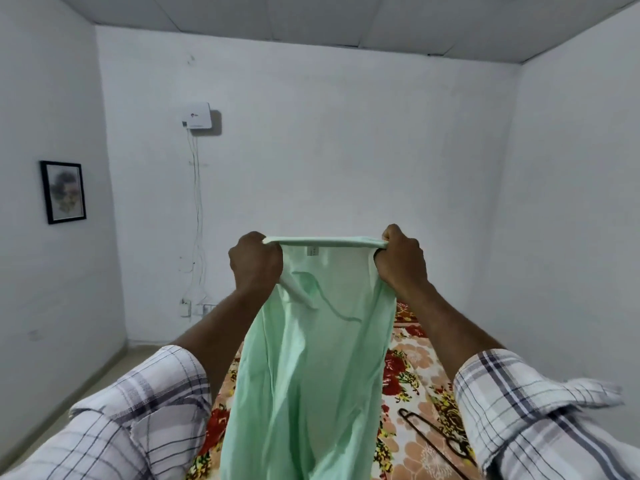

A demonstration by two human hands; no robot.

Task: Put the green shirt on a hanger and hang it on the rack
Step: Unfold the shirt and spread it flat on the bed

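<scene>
The pale green shirt (311, 368) hangs in front of me, held up by its top edge, which is stretched taut between my two fists. My left hand (254, 263) grips the left end of that edge and my right hand (401, 258) grips the right end. A small white label shows just below the taut edge. The cloth drops down past the bottom of the view, above the bed. A dark wire hanger (436, 441) lies flat on the bed at lower right, partly hidden by my right sleeve. No rack is in view.
A bed with a floral red and orange sheet (408, 372) lies below the shirt. White walls close the room on three sides. A white box with cables (196, 116) and a framed picture (64, 192) hang on the left. Bare floor runs along the left wall.
</scene>
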